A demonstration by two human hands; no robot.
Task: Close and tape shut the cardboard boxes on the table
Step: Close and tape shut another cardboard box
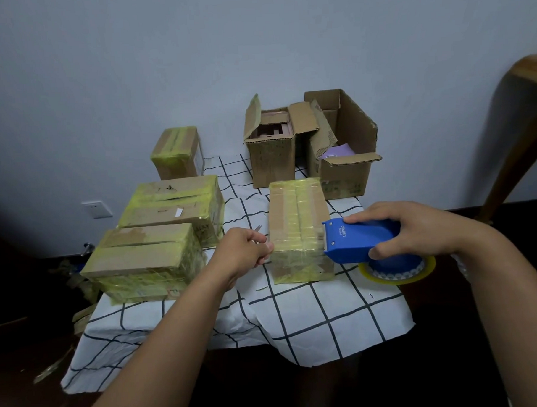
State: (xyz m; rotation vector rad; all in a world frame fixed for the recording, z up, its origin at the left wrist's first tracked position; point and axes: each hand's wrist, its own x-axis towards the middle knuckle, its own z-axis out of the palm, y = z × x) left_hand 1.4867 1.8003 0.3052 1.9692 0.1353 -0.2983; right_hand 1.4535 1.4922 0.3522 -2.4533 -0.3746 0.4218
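Both forearms reach in from the bottom of the frame toward the middle box. The right hand (422,227) comes in from the lower right and wraps around the blue tape dispenser (359,241), thumb underneath, fingers curled over the top, with the dispenser's mouth pressed against the right side of the center box (297,226). A yellowish tape roll (398,271) sits in the dispenser's underside, hanging just below the hand. The left hand (244,250) comes in from the lower left with fingers curled, its fingertips pinched right at the box's left edge; it looks like it's pinching the tape end there, but the tape is clear and I can't be sure.

The center box sits mid-frame on the checked tablecloth (312,318), flaps closed, top and front already banded with glossy yellowish tape.

3 more taped boxes are at left: the near-left box (146,258), a second taped box (175,204) behind it, and a small taped box (177,152) toward the wall. 2 open boxes stand at upper center-right, the tall open box (271,154) and the wide open box (348,156), flaps up.
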